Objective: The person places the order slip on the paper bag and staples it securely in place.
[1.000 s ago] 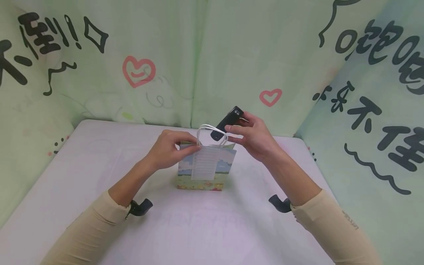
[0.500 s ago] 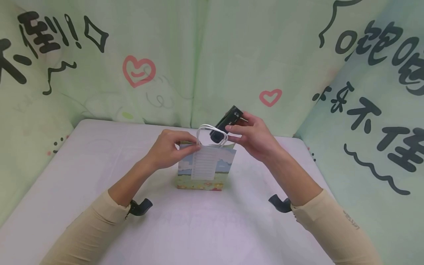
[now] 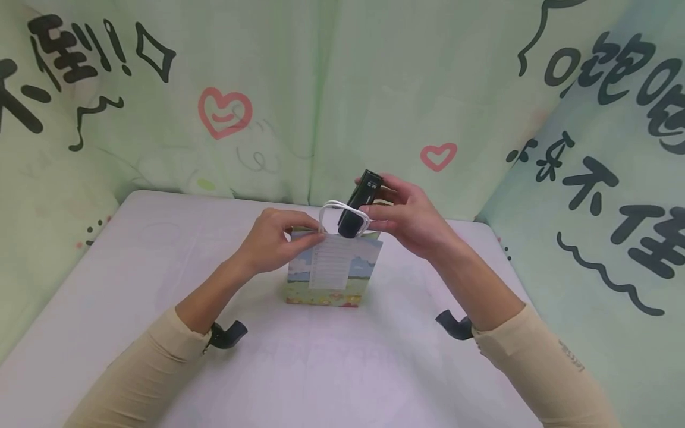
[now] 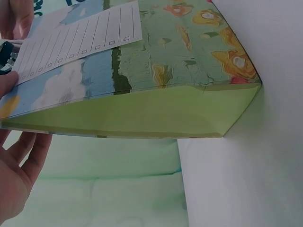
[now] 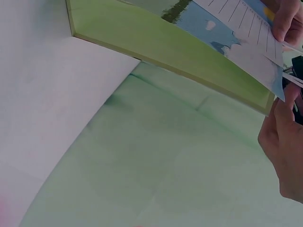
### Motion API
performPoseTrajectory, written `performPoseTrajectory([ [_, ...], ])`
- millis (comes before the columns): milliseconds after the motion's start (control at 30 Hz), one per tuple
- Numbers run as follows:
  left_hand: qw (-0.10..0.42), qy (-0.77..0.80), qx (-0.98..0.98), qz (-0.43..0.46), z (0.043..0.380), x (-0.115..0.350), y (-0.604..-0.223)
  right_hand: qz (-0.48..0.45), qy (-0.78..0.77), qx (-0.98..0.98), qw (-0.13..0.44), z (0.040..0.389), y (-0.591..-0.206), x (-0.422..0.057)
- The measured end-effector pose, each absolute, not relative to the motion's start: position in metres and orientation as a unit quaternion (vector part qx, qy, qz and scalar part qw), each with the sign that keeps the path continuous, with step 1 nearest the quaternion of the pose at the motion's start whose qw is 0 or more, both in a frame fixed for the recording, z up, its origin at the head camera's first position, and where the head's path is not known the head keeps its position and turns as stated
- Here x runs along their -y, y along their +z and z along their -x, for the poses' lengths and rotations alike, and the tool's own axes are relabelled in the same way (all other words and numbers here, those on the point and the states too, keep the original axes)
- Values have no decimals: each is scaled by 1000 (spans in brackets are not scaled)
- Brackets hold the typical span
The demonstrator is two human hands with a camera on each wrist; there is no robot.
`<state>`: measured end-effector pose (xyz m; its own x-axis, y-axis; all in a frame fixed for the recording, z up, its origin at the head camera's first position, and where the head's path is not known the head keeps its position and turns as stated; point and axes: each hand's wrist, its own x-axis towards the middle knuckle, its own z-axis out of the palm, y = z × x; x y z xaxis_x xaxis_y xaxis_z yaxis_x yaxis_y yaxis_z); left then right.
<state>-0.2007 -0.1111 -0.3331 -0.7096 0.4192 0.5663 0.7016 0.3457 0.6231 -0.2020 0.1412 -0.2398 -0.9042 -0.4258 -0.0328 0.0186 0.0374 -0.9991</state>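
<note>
A small paper gift bag (image 3: pixel 329 294) with a painted sky-and-flower print stands upright on the table; a white lined checklist label (image 3: pixel 329 267) covers part of its front. My left hand (image 3: pixel 275 241) pinches the left part of its top rim, thumb in front, beside the white handles (image 3: pixel 337 205). In my right hand (image 3: pixel 409 217) is a black stapler (image 3: pixel 360 202) with white lettering, held tilted above the bag's mouth. The stapler's lower end shows behind the looped handle. The left wrist view shows only a bit of the stapler (image 4: pixel 5 52), with metal parts. The bag's inside is hidden.
The white-covered table (image 3: pixel 342 368) reaches back to a pale green curtain (image 3: pixel 374 89) with hearts and black lettering. A black wrist-camera mount sits on each forearm, the left one (image 3: pixel 227 336) and the right one (image 3: pixel 453 326).
My right hand has brought the stapler slightly left and turned it steeper, so its lower end sits lower, at the bag's opening. The left hand and the bag stay nearly still.
</note>
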Motion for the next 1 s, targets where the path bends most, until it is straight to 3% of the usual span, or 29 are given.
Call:
performPoseTrajectory([
  [300, 167, -449, 813, 331, 198, 110, -334, 219, -631, -719, 191, 208, -235, -137],
  [1000, 219, -442, 808, 322, 195, 105, -336, 246, -595, -731, 225, 206, -224, -132],
])
